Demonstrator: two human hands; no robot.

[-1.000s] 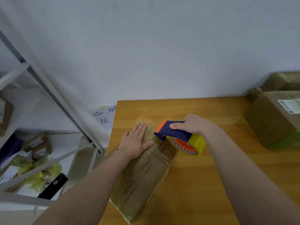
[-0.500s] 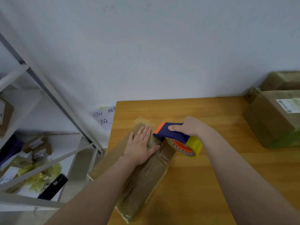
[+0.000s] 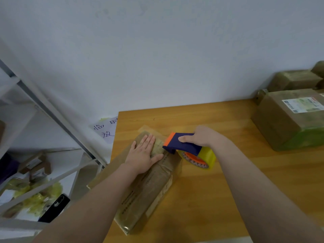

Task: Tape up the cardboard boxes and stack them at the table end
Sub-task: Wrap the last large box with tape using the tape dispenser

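The left hand point(image 3: 143, 155) is pressing flat-fingered on the cardboard box point(image 3: 149, 181) overhanging the table's point(image 3: 210, 199) left edge; the right hand point(image 3: 201, 137) is gripping the tape dispenser point(image 3: 189, 149) at its far end. Uneven pulling may tip the box off.

The table point(image 3: 210, 199) carries four cardboard boxes: one flat box point(image 3: 149, 186) at left, and at right a labelled box point(image 3: 280, 123), a second box point(image 3: 294, 81) behind it and a third box point(image 3: 320, 68). There is one tape dispenser point(image 3: 184, 146) with one tape roll point(image 3: 209, 157), one black phone point(image 3: 54, 206) and one paper sign point(image 3: 105, 130).
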